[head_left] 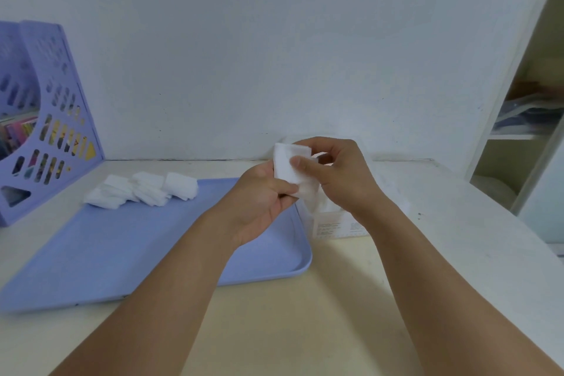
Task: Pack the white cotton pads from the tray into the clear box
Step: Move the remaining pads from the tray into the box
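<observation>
Here, both hands are meeting just above the clear box (332,223), and between them they are gripping a small stack of white cotton pads (291,172). The left hand (262,201) is pinching the lower edge of the stack between its thumb and curled fingers, while the right hand (338,174) is closing around the upper part, its thumb pressing flat on the front face and its fingers wrapping behind. The stack is standing roughly upright, lifted off the table (305,299), with its lower end hanging close to the box's open top; whether it is touching the box cannot be told, since the hands are covering that spot.

The clear box is sitting on the table just beside the right edge of the blue tray (122,247), and small printed text is showing on its front wall. Its contents are hard to make out behind the wrists.

More cotton pads (143,189) are lying in loose, overlapping heaps at the far left corner of the tray, well apart from the hands. A purple file holder (52,119) is standing on the table's left side against the wall, with coloured spines showing through its slots. An open shelf (518,131) is showing at the right edge.
</observation>
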Demonstrator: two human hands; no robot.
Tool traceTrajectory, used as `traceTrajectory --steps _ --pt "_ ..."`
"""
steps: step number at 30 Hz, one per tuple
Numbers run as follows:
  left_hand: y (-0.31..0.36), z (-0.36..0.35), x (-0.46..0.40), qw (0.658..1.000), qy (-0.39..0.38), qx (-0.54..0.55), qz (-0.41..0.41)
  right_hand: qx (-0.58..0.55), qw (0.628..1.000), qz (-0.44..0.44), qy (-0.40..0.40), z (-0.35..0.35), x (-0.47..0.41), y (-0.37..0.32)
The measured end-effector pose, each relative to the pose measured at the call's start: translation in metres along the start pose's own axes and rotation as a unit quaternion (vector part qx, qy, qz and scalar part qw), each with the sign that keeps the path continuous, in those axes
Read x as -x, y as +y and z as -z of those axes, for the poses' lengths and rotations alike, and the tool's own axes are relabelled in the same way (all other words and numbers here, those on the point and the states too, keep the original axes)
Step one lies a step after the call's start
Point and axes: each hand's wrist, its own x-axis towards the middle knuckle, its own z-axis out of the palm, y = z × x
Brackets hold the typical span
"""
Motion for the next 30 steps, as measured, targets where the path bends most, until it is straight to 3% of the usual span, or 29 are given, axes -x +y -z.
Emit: traceTrajectory --steps 3,5,7,11,15,20,23,25,28,30 --pt "0.0 -0.001 0.0 1.0 0.003 0.012 0.003 -0.019 0.997 0.013 0.069 -0.002 -0.001 -0.002" --pt "0.0 -0.001 -0.001 1.0 0.006 0.006 0.002 -0.119 0.986 -0.038 0.112 0.004 -0.002 -0.007" --pt "0.0 -0.001 -0.002 1.0 0.015 0.004 -0.003 -0.195 0.972 -0.091 0.099 0.012 -0.002 -0.01" --pt "0.002 -0.002 -0.001 1.0 0.018 0.025 -0.006 -0.139 0.985 -0.095 0.029 0.01 0.002 -0.009" --pt "0.004 -0.007 0.002 0.998 0.013 0.061 -0.012 -0.084 0.993 -0.067 0.046 0.001 0.002 -0.004" --pt "0.004 -0.005 -0.001 0.982 0.009 0.189 0.017 -0.026 0.996 -0.049 0.065 -0.003 0.0 0.0" --pt "0.001 -0.005 -0.001 0.992 0.022 0.121 0.001 -0.014 0.998 -0.036 0.045 -0.01 0.004 -0.002" --pt "-0.002 -0.005 -0.002 0.993 0.049 0.109 -0.01 -0.069 0.995 -0.057 0.031 -0.011 0.005 -0.008" --pt "-0.001 -0.003 -0.003 0.971 0.089 0.222 0.01 -0.124 0.98 -0.137 0.076 0.001 0.001 -0.01" --pt "0.003 -0.002 -0.002 0.952 0.105 0.285 0.029 -0.132 0.972 -0.188 0.045 0.008 -0.002 -0.008"
